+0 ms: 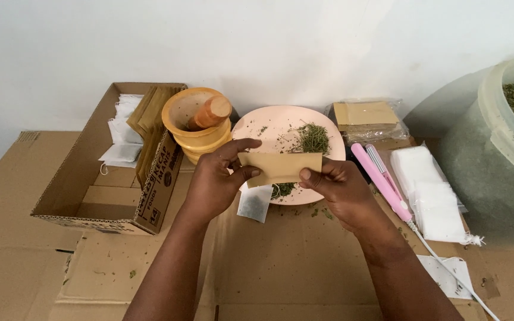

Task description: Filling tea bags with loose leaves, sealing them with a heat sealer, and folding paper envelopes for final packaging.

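A flat tan paper envelope (281,167) is held level above the near edge of a pink plate (269,128), pinched at its left end by the left hand (215,178) and at its right end by the right hand (337,187), fingers closed on the paper. A small white tea bag (255,203) hangs below its left end; this looks like the packing step, which would call for keeping the mouth open. Dried green herbs (312,138) lie on the plate, which sits on cardboard (281,261) between a yellow mortar (198,126) and a pink sealer (382,181)
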